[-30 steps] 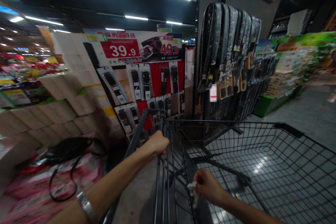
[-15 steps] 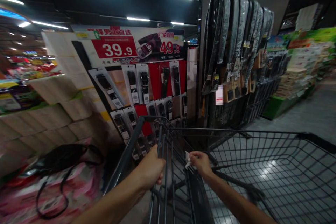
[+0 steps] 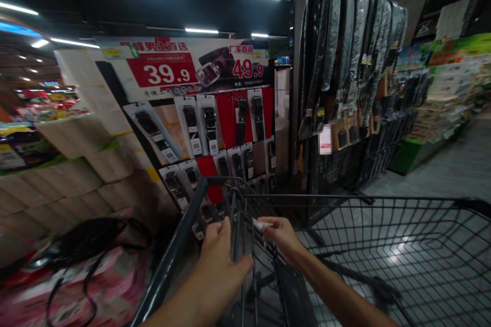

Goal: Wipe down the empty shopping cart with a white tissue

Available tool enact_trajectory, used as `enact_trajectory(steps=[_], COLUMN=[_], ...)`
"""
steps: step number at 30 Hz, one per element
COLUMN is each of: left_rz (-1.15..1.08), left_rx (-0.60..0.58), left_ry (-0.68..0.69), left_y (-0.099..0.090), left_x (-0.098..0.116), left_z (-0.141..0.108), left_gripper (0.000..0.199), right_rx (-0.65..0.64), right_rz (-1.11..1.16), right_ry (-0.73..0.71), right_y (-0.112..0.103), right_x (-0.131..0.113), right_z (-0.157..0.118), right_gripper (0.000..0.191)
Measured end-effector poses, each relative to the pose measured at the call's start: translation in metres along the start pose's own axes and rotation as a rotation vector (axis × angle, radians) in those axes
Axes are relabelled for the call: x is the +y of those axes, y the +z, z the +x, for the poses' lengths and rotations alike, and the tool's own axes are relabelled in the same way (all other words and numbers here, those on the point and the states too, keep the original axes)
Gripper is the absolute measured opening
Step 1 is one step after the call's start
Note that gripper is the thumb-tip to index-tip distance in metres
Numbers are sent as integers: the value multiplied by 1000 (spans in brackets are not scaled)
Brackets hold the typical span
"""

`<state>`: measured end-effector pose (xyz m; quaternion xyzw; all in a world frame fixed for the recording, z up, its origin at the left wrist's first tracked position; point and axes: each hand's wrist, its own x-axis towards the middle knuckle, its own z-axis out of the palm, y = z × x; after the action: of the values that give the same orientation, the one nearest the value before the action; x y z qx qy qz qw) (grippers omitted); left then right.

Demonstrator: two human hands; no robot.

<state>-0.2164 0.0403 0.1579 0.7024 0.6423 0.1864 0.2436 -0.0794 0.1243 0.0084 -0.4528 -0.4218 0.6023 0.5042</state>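
Observation:
My right hand (image 3: pixel 283 237) pinches a crumpled white tissue (image 3: pixel 261 224) between thumb and fingers, above the dark wire of the shopping cart (image 3: pixel 345 197). To its left, my left hand (image 3: pixel 220 258) is open, the thumb stretched out away from the fingers. That hand lies beside the upright wires at the cart's handle end; whether it touches them I cannot tell. The cart's grey handle (image 3: pixel 176 245) runs along the left of my left hand. Floor shows through the basket mesh on the right.
Ahead stands a belt display (image 3: pixel 226 117) with a price sign (image 3: pixel 184 69). Right of it hang plastic-wrapped belts (image 3: pixel 347 36). Stacked paper packs (image 3: pixel 57 184) rise at left, with a black bag (image 3: pixel 84 235) on pink packages (image 3: pixel 99 286). Grey aisle floor (image 3: pixel 433 184) stretches right.
My left hand has opened from a closed grip at the cart's wires, the thumb now apart. My right hand has moved left with the tissue, closer to my left hand.

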Motion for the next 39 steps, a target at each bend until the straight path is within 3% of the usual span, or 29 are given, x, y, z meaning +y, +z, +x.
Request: enact_trajectory(steps=[3, 5, 10, 15, 20, 24, 29, 34, 39], left_rz=[230, 345, 598, 767, 796, 813, 848, 867, 850], left_rx=[127, 135, 156, 248, 190, 190, 180, 157, 137], left_ry=[115, 197, 264, 430, 413, 423, 417, 421, 401], left_y=[-9, -16, -21, -19, -21, -20, -20, -20, -19], left_x=[-3, -6, -22, -35, -37, -39, -38, -38, -40], left_z=[16, 35, 82, 103, 117, 121, 120, 120, 122], left_gripper=[68, 69, 58, 58, 57, 54, 52, 52, 53], right_rx=[-121, -157, -163, -168, -59, 34, 176, 110, 28], right_rz=[104, 125, 30, -169, -335, -423, -366, -339, -420], right_ry=[-90, -124, -224, -420, -404, -377, -550, -685, -745], right_y=[19, 24, 18, 12, 1, -13, 6, 35, 29], right_x=[-25, -34, -26, -15, 12, 28, -2, -29, -28], right_z=[1, 1, -2, -6, -7, -3, 13, 28, 29], right_gripper=[26, 25, 27, 25, 34, 30, 22, 23, 21])
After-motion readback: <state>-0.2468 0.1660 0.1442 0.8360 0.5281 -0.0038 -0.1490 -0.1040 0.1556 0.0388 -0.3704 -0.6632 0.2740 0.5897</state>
